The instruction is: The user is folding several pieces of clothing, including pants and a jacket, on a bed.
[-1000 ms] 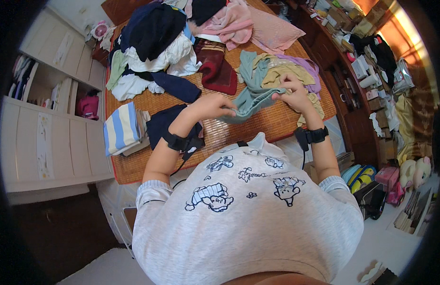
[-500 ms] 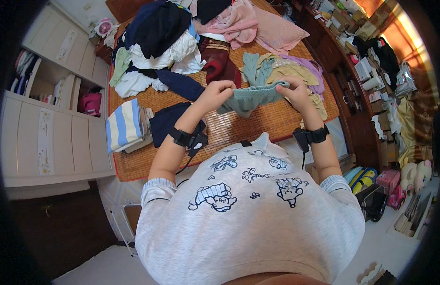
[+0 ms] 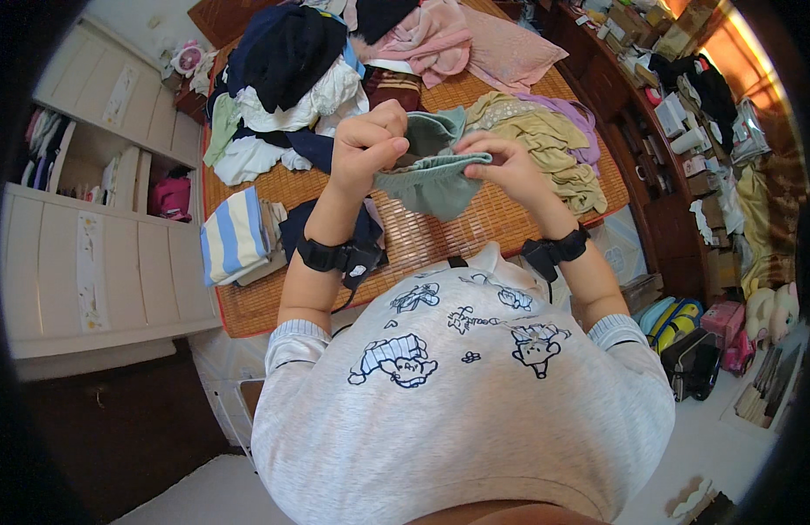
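Between my hands hangs a pair of sage-green elastic-waist pants [image 3: 440,197], its gathered waistband pulled into an open loop so the inside shows. My left hand [image 3: 368,144] is closed on the left side of the band, thumb and curled fingers together. My right hand [image 3: 508,168] pinches the band's right end between thumb and fingers. The pants are held up above the woven mat [image 3: 422,236], and their lower part is bunched out of sight.
A folded blue-and-white striped cloth [image 3: 234,236] and dark navy clothing [image 3: 357,236] lie at the left. Khaki clothing [image 3: 554,149] spreads out at the right. A large heap of mixed clothes [image 3: 291,57] covers the far side, beside a pink cloth [image 3: 510,52].
The waistband has gone from stretched nearly flat to opened as a loop. My left hand has moved left and up, my right hand slightly left, and the pants have come along.
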Tool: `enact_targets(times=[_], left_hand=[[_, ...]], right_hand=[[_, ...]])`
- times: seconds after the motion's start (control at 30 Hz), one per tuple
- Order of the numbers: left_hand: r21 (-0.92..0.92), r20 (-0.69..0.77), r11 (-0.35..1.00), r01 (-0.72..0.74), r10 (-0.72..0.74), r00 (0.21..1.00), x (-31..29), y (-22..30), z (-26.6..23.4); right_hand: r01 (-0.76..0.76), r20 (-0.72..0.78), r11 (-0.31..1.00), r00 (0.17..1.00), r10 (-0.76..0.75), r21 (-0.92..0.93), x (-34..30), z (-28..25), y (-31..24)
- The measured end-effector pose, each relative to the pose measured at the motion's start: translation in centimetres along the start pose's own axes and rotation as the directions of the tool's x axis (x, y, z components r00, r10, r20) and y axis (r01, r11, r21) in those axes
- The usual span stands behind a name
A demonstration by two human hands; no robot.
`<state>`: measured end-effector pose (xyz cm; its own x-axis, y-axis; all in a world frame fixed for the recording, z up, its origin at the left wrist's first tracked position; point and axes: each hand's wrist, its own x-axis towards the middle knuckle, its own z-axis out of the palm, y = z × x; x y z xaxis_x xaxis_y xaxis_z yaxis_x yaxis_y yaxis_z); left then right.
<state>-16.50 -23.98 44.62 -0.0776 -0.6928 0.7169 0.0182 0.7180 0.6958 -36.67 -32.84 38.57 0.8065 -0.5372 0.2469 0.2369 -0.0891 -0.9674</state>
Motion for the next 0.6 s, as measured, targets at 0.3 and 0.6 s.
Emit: enact_targets(times=[0.3,0.6], left_hand=[[-0.143,0.054,0.989,0.021,-0.014,0.998,0.6,0.5,0.7],[0.083,-0.030,0.986,0.142,-0.140,0.990,-1.1,0.8,-0.8]], right_hand=[[0.154,-0.064,0.967,0.988,-0.144,0.205,3.5,0.7,2.6],[-0.020,-0.051,0.963,0.998,0.035,0.267,3.7,0.3,2.6]])
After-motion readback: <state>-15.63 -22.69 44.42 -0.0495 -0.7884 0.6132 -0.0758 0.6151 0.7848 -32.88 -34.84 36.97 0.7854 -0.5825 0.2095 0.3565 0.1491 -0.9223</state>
